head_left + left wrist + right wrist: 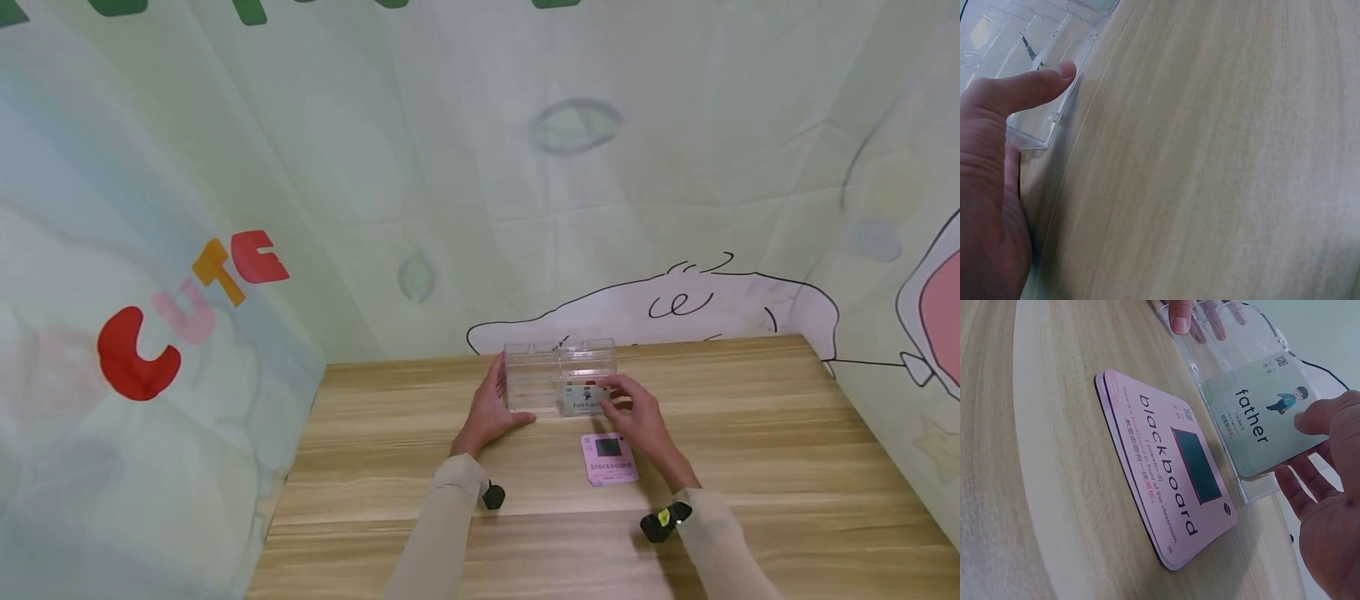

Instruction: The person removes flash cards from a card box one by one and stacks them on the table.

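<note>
A clear plastic card rack [533,377] with stepped slots stands toward the back of the table. My left hand [489,415] holds its left end, the thumb [1041,87] along the front edge and the fingers around the side. At the rack's right front, my right hand [637,419] pinches a pale green flash card [1266,409] reading "father", thumb on its face and fingers behind. The card leans within the front of the rack's right half. A small stack of pink cards, topped by a "blackboard" card [1163,465], lies flat just in front.
The wood-grain table [360,500] ends at a printed cloth backdrop [420,183] close behind the rack. Another cloth with the coloured letters "CUTE" hangs at the left. Black wrist cameras [657,526] sit on both of my wrists.
</note>
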### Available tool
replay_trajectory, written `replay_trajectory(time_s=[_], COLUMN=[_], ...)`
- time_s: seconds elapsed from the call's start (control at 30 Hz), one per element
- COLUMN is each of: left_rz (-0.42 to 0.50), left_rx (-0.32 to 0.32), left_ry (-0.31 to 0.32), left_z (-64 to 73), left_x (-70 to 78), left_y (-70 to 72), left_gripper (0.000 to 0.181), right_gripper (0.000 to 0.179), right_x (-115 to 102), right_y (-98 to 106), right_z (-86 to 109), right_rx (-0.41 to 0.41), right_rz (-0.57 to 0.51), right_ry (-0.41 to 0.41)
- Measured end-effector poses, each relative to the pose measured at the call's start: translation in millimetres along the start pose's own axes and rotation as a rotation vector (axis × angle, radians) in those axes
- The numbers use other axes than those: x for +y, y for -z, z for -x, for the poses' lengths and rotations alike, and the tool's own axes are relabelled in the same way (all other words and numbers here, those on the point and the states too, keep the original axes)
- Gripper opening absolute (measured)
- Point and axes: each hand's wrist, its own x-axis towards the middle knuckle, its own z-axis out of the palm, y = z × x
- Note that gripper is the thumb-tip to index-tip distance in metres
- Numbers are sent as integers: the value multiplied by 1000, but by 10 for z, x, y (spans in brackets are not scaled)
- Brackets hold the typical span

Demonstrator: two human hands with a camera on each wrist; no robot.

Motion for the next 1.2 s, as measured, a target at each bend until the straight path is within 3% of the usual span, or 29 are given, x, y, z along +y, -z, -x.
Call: replay_trajectory(time_s=[0.57,1.2], left_rz=[8,6], left_rx=[3,5], left_ry=[-8,-8], left_z=[-6,-1], left_x=[-13,-5], left_y=[-13,-8], left_gripper=[131,129], right_gripper=[20,28], right_x=[-1,-8], right_y=[-44,-23], right_z=[-17,-22], right_rx=[9,40], right_rz=[-30,-13], right_ry=[22,7])
